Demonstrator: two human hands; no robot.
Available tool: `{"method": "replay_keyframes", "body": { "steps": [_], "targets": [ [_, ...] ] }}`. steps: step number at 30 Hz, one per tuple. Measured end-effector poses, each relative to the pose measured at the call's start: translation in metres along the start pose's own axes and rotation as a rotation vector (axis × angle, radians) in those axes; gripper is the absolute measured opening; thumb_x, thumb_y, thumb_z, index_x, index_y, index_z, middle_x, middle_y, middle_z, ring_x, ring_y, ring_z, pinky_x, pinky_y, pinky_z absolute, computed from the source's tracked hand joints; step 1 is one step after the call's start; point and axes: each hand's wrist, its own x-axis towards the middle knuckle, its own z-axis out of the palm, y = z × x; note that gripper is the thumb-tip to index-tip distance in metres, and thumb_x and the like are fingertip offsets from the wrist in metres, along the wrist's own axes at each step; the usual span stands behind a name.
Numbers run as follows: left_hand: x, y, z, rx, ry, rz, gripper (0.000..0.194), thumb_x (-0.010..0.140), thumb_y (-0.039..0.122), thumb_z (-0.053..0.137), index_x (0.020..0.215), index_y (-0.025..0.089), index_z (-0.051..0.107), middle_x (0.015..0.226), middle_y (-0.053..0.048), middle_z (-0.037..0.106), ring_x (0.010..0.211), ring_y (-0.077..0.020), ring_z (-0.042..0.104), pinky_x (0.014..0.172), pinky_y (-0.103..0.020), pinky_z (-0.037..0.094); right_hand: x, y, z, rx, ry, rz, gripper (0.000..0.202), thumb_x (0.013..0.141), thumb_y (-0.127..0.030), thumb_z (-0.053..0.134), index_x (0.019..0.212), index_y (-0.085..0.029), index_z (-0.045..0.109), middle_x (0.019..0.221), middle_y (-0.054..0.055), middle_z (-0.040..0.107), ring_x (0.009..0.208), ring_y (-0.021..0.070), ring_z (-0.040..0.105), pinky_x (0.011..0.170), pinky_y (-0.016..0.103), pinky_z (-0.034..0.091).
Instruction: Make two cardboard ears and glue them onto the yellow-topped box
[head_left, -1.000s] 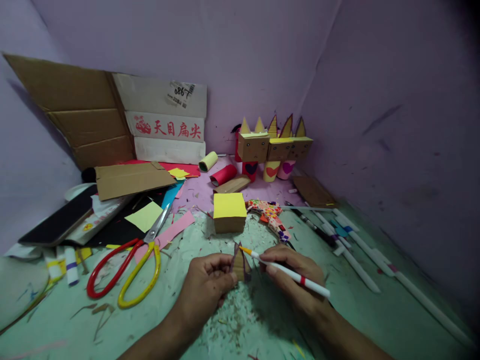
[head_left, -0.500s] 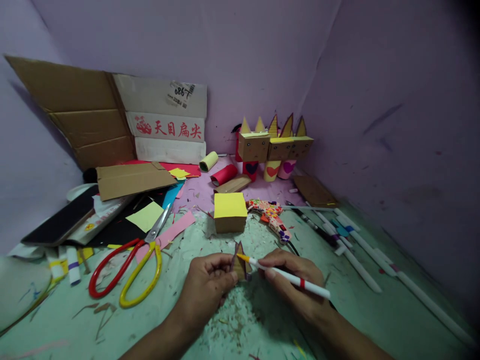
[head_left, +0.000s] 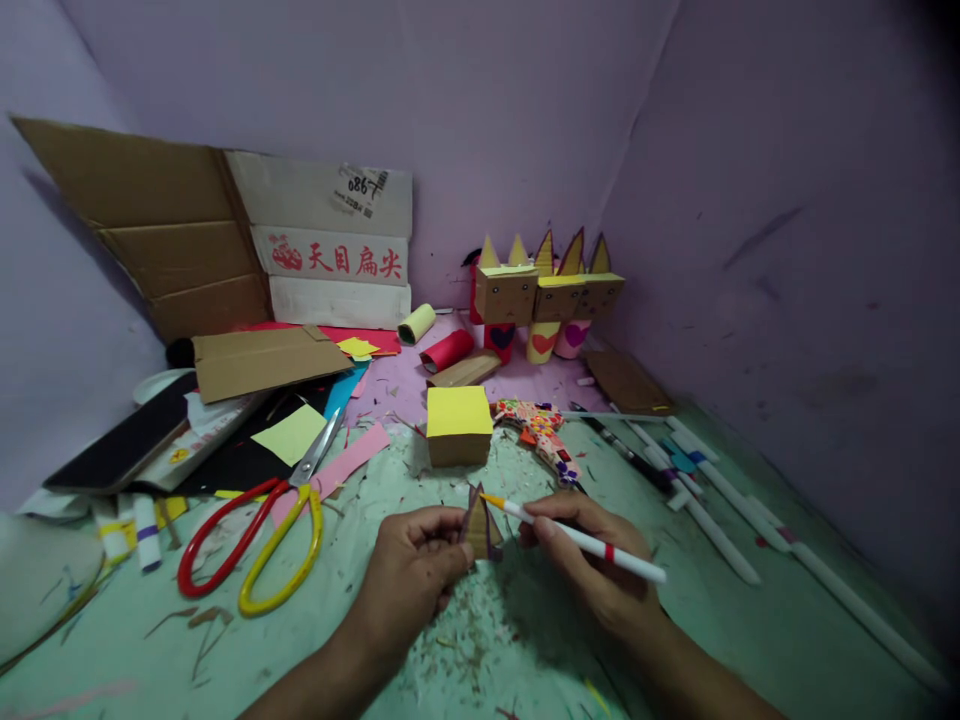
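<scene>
Cardboard triangle point(head_left: 478, 532) w/ purple edging sits lower center of frame, pinched at its lower left side by the L hand point(head_left: 411, 572). R hand point(head_left: 596, 582) has a white felt-tip marker point(head_left: 596, 546), orange tip right by the point; can't tell if it's touching. Risk imo: tip's so near the edging that a slip cld smear it, or a loose L pinch cld let the piece twist.

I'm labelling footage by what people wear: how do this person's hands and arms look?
The left hand and right hand are bare, without gloves. No sleeve shows on either forearm within the picture, and no ring, watch or bracelet can be seen.
</scene>
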Motion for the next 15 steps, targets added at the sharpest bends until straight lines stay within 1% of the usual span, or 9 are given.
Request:
{"method": "replay_keyframes", "body": {
  "steps": [3,6,8,10,15],
  "targets": [
    [0.0009,-0.0009,-0.0001,-0.007,0.001,0.005,0.025,0.062,0.023,0.060,0.082,0.012,0.069,0.046,0.005,0.043,0.038,-0.0046,0.029,0.038,-0.019,0.023,-0.0001,-0.0032,-0.0002,-0.001,-0.021,-0.015,0.018,0.081,-0.030,0.054,0.079,-0.018,0.067,0.064,0.003,0.067,0.055,0.0144,0.060,0.049,0.022,0.045],
    [0.0013,-0.0013,0.0000,-0.016,0.008,0.006,0.022,0.063,0.024,0.061,0.079,0.012,0.069,0.045,0.005,0.041,0.038,-0.0046,0.029,0.038,-0.019,0.022,-0.0014,-0.0067,-0.0005,-0.022,-0.119,-0.042,0.020,0.081,-0.029,0.053,0.073,-0.017,0.067,0.058,0.002,0.065,0.050,0.0132,0.058,0.047,0.022,0.042],
    [0.0014,-0.0015,0.0000,-0.011,0.005,0.004,0.022,0.063,0.027,0.062,0.078,0.012,0.068,0.045,0.006,0.040,0.037,-0.0044,0.028,0.038,-0.019,0.021,-0.0021,-0.0073,-0.0007,-0.033,-0.160,-0.064,0.021,0.081,-0.029,0.052,0.071,-0.017,0.067,0.057,0.002,0.064,0.049,0.0126,0.056,0.046,0.022,0.041],
    [0.0011,-0.0015,-0.0001,-0.003,0.000,-0.003,0.025,0.063,0.028,0.062,0.080,0.011,0.068,0.045,0.006,0.041,0.038,-0.0043,0.028,0.038,-0.019,0.021,-0.0021,-0.0061,-0.0007,-0.028,-0.135,-0.061,0.021,0.081,-0.029,0.052,0.073,-0.017,0.067,0.059,0.002,0.065,0.051,0.0130,0.058,0.048,0.022,0.042],
    [-0.0004,0.0008,0.0000,0.012,-0.015,0.009,0.031,0.065,0.026,0.060,0.089,0.010,0.069,0.048,0.004,0.044,0.038,-0.0048,0.029,0.038,-0.020,0.022,-0.0001,-0.0012,-0.0003,-0.010,0.009,-0.021,0.016,0.081,-0.028,0.055,0.080,-0.019,0.067,0.066,0.002,0.068,0.059,0.0143,0.061,0.053,0.022,0.046]
  ]
}}
